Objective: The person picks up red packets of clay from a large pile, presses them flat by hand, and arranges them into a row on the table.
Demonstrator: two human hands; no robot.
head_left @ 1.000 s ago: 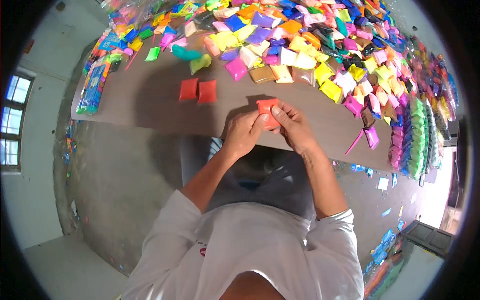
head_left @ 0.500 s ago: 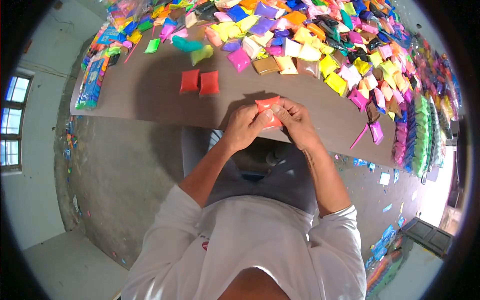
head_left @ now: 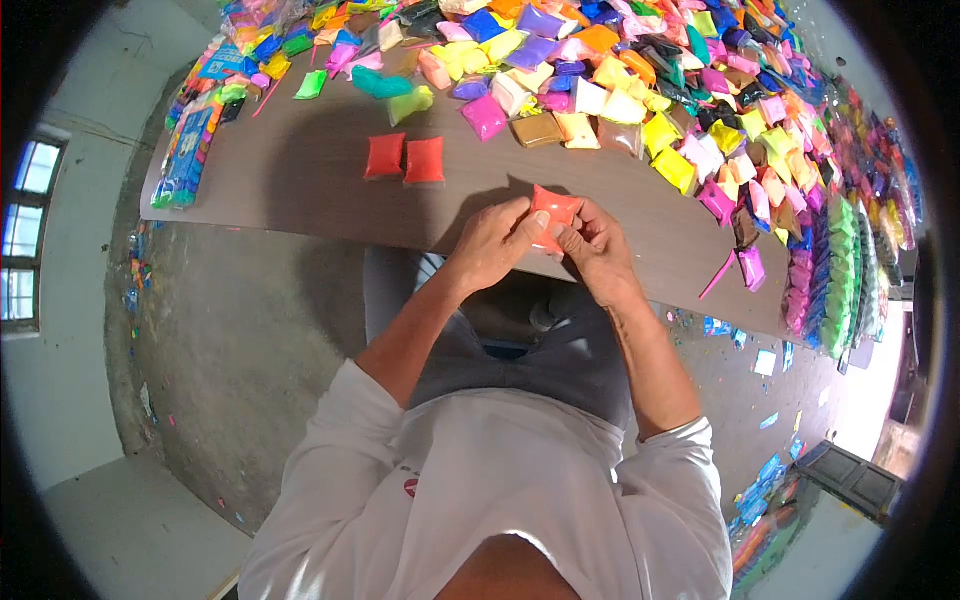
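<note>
A small red packet (head_left: pixel 553 208), plump and sealed in clear film, is held over the near edge of the brown table (head_left: pixel 330 212). My left hand (head_left: pixel 492 243) pinches its left side, thumb on top. On the packet's right side, my right hand (head_left: pixel 598 250) grips with thumb and curled fingers. Two more red packets lie side by side to the left, one red packet (head_left: pixel 384 157) almost touching the other red packet (head_left: pixel 425 160). What the packet contains cannot be read from its surface.
A large heap of colourful packets (head_left: pixel 620 75) spreads across the table's back and right. Clear sleeves of packets (head_left: pixel 845 270) stand at the right end. A blue multi-colour pack (head_left: pixel 188 150) lies at the left end. Scraps (head_left: pixel 768 480) litter the floor at right.
The red packet has turned slightly and shifted a little to the right between my hands. My right thumb has slid lower on it. The view has tilted slightly.
</note>
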